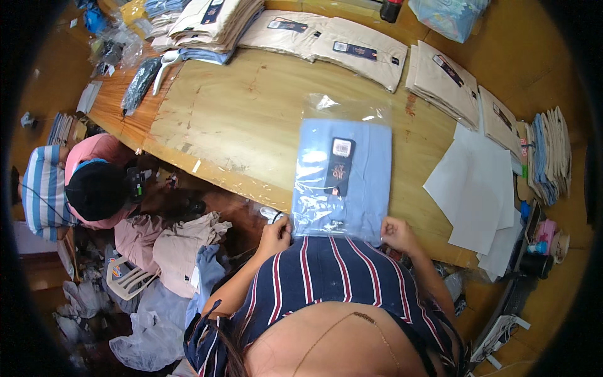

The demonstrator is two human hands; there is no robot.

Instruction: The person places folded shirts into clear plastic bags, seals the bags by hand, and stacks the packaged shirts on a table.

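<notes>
A folded light-blue garment with a dark tag lies flat inside a clear plastic bag at the near edge of a wooden bench, just in front of a person in a striped top. The left hand has its fingers curled closed on the bag's near left corner; the right hand pinches its near right corner, fingers bent inward. The bag's loose end points to the far side. Folded beige garments line the far edge, with a tall stack at far left. White sheets lie at right. Off the bench at left, another person wears a black cap
</notes>
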